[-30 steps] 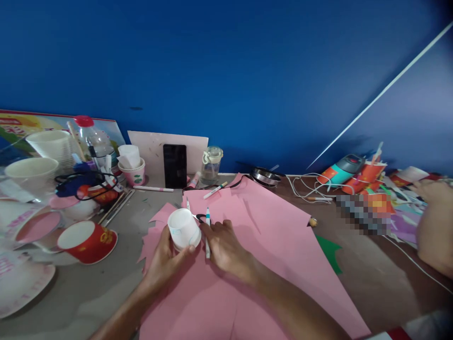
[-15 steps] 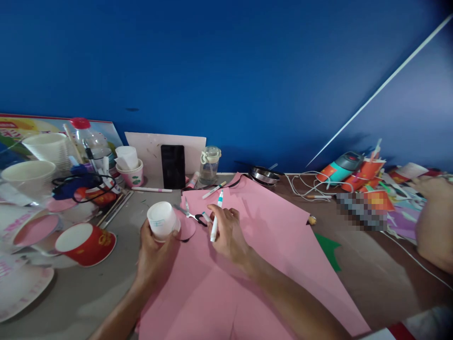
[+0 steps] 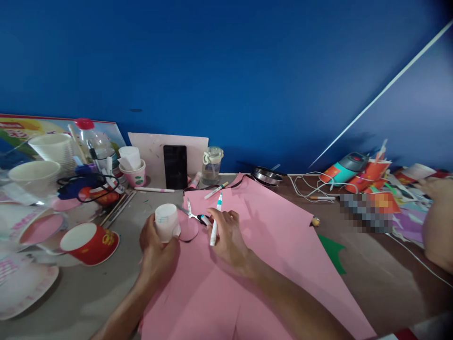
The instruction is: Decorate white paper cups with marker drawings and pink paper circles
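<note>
My left hand (image 3: 158, 250) is closed around a white paper cup (image 3: 166, 223) that bears faint blue-green lines on its side. In my right hand (image 3: 229, 238) is a white marker (image 3: 215, 225) with a teal tip pointing up and away from me. A teal-ended cap (image 3: 205, 219) also shows by those fingers. Both hands are over large pink paper (image 3: 269, 264). Between them lie scissors (image 3: 191, 213) with open blades and a round pink paper piece (image 3: 188, 230). Another marker (image 3: 215, 191) rests on the paper farther back.
A red paper cup (image 3: 90, 243), stacked white cups (image 3: 53, 148) and paper plates (image 3: 28, 288) crowd the left. A black phone (image 3: 175, 166) and a glass jar (image 3: 211, 165) stand at the back. Another person's arm (image 3: 439, 226) reaches in at right, near white cables (image 3: 300, 186).
The paper cup has been tipped in my left hand, so its side faces me more than its opening. My right hand keeps the marker in nearly the same place. The view has shifted slightly.
</note>
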Motion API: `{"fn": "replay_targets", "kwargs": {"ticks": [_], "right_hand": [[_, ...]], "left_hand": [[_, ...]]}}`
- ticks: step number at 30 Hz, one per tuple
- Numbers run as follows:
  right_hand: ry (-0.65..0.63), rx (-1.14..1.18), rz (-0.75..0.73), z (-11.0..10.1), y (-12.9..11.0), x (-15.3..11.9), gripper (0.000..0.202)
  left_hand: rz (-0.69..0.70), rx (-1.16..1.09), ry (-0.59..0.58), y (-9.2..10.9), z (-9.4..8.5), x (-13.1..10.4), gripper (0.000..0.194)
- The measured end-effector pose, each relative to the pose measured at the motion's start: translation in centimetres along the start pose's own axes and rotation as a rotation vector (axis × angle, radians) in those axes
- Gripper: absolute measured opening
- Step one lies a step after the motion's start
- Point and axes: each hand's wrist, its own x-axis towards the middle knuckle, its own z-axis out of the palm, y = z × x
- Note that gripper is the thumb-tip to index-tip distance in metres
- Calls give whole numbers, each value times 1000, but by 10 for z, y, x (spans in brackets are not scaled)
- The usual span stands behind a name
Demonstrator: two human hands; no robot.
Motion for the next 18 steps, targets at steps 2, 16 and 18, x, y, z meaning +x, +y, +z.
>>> {"fn": "replay_targets", "kwargs": {"ticks": [2,16,18], "right_hand": [[11,13,-10,0,-1,0,34],[218,252,-217,-3,-28,-12,35],[220,262,-276,1,-29,-14,36]], "left_hand": [[31,24,15,-1,0,-1,72],[392,-587,-313,9,-12,-41,38],[194,-707,-418,14,-8,-41,29]]}}
